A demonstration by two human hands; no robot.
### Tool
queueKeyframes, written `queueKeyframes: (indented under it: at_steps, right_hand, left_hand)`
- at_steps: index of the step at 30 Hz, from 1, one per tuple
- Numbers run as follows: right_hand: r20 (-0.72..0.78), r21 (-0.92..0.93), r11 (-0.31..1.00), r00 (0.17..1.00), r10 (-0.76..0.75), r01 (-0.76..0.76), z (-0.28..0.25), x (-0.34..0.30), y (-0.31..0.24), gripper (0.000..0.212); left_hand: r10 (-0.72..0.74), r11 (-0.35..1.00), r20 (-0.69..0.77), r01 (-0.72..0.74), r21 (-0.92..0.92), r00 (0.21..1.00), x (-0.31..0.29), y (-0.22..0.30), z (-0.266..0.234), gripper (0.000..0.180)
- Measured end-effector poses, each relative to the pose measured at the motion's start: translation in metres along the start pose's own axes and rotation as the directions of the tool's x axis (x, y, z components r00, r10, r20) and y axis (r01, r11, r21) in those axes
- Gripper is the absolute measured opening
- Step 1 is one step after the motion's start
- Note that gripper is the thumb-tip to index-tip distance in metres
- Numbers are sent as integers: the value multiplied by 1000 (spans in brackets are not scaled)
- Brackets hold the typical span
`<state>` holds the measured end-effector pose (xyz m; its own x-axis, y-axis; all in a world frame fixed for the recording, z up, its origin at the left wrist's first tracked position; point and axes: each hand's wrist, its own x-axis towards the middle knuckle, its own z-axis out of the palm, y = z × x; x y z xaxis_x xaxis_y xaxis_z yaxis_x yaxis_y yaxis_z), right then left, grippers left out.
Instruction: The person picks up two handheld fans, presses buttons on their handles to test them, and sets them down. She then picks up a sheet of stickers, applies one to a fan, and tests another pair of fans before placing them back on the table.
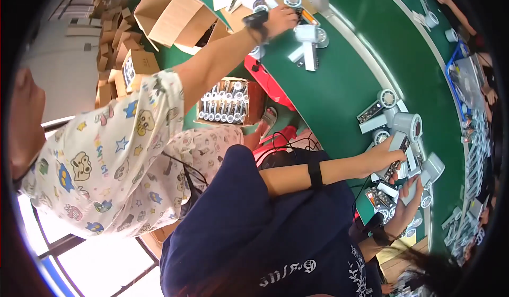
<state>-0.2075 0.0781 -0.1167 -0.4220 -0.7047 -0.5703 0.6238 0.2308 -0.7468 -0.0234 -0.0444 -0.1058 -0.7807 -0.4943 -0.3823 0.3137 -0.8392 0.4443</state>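
Observation:
My left hand, its wrist in a black band, is closed around a pale handheld fan body; dark electronic parts show by its fingers. My right hand, nearer the lower right, is closed on a light-coloured fan shell with a cup-shaped head. The hands are close together but apart. Beyond my left hand lie more fan pieces, including a round-headed fan and a pale fan housing. Below my left hand, partly hidden, sit open fan halves with circuit parts.
A co-worker in a patterned shirt works at my left, one hand over fan parts on the green table. A carton of fans and open cardboard boxes stand beyond. Across the metal rail, others work among more fans.

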Motion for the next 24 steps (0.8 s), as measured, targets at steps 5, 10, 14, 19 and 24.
queueKeyframes:
  at_steps: [5, 10, 14, 19, 24]
  right_hand:
    - [89, -11, 1000, 996, -19, 20, 52, -10, -3, 22]
    - [134, -45, 998, 990, -41, 47, 57, -24, -3, 26]
    - [90, -114, 992, 995, -36, 47, 52, -34, -9, 26]
    - [120, -121, 991, 992, -42, 56, 43, -48, -9, 27]
    - [139, 95, 992, 985, -102, 89, 42, -62, -3, 32]
  left_hand:
    - [30, 984, -48, -38, -172, 998, -26, 0, -16, 34]
    - [-15, 963, -108, -15, -270, 994, -28, -7, -13, 30]
    - [-43, 969, -128, 10, -247, 991, -33, -10, -11, 33]
    - [118, 960, -136, -78, 268, 984, -36, 0, 2, 43]
    - [-13, 999, 114, 18, -41, 993, -21, -5, 14, 43]
